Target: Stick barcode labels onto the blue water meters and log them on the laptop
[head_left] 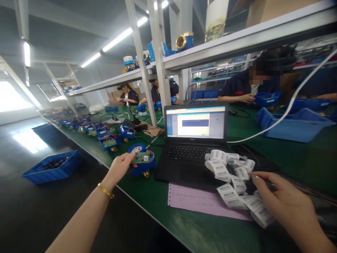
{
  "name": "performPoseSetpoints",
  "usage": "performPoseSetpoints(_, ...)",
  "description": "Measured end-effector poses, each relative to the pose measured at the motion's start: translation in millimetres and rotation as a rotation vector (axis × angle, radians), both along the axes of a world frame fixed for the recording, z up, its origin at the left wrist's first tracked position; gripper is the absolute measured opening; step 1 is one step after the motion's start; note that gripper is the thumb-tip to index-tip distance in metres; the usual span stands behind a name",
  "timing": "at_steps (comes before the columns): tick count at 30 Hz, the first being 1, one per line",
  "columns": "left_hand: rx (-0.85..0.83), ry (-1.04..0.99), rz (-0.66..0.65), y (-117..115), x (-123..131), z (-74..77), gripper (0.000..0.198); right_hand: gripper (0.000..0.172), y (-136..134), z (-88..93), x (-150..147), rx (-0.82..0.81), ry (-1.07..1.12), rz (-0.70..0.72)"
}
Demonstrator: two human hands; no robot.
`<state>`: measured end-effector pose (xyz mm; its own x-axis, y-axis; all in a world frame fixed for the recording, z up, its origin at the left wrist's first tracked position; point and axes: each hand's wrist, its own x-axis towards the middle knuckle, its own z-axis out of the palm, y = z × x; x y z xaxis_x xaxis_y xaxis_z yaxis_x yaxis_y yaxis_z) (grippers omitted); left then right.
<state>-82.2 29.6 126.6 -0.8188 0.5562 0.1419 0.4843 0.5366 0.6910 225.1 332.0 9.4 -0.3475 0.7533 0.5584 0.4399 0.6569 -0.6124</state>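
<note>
Circuit board [143,158]: left end pinched by my left hand [122,167], long axis rightward
Label strip [237,184]: leftward, at my right hand's [284,196] fingertips; grip I cannot tell

A long green-topped workbench [184,225] stretches from the near right to the far left, its left edge slanting across the room. Beyond that edge lies a dark, glossy floor [18,214], with a bright reflection [35,140] off the workbench's far left corner. At the far left glares a window [10,96], its detail washed out. Pale metal uprights [162,70] support a raised shelf [250,37] above the workbench. Fluorescent tubes [118,39] line the grey ceiling [68,15]; another lamp [26,53] shines farther left. Past the workbench's back edge stand tiered storage racks [213,68].
</note>
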Motion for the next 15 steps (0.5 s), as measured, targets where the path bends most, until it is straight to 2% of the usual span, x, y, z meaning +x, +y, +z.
performPoseSetpoints(6, 0.012, -0.007, 0.034, 3, 6, 3.4, 0.062, 0.032, 8, -5.9, 5, -0.043, -0.033, 0.04)
performPoseSetpoints(10, 0.0, 0.021, 0.014, 2, 6, 5.6, 0.06, 0.033, 10, -6.9, 3, 0.005, -0.023, 0.051)
performPoseSetpoints(13, -0.008, 0.079, 0.009, -2, 7, 6.9, 0.059, 0.03, 2, -1.4, -2, 0.062, 0.039, 0.038)
performPoseSetpoints(15, -0.043, 0.197, 0.085, -5, 8, 6.7, 0.061, 0.027, -4, 3.1, -6, 0.081, 0.062, 0.059)
